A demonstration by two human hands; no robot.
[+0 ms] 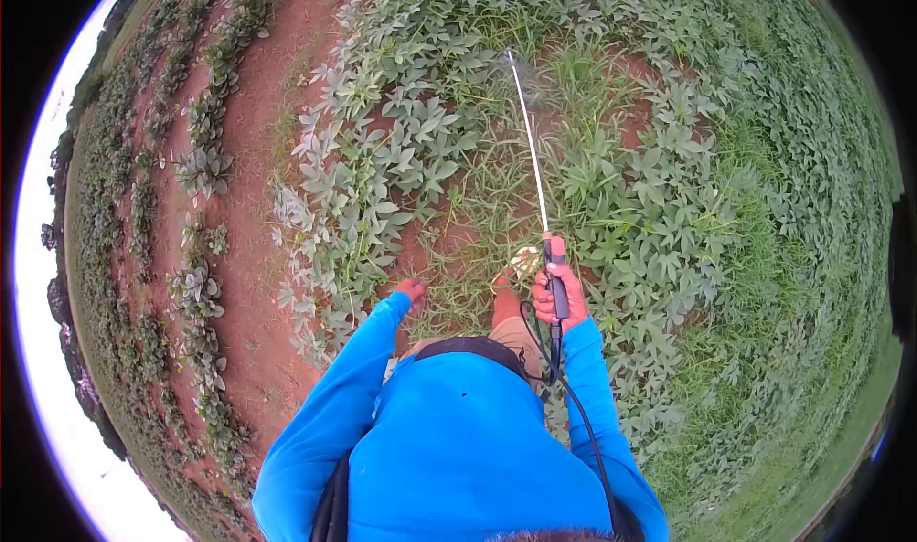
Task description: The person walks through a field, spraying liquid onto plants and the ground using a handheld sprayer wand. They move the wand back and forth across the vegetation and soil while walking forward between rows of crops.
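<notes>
My right hand (564, 297) is wrapped round the dark handle of a spray wand (531, 150). The wand's long pale lance points forward and slightly left, its tip over weeds, with a faint dark haze beside the tip that looks like spray. From the handle a black hose (590, 427) loops down and runs back along my right arm. My left hand (415, 295) hangs low beside my left hip, its fingers loosely curled and nothing visible in them. Long grass (458, 298) grows just beside it.
Broad-leaved crop plants (411, 146) stand left of the grassy strip, and more crop plants (669, 174) fill the right. Bare red soil (263, 160) separates them from another leafy row (199, 294) further left. My foot (524, 261) is among the grass, near the wand handle.
</notes>
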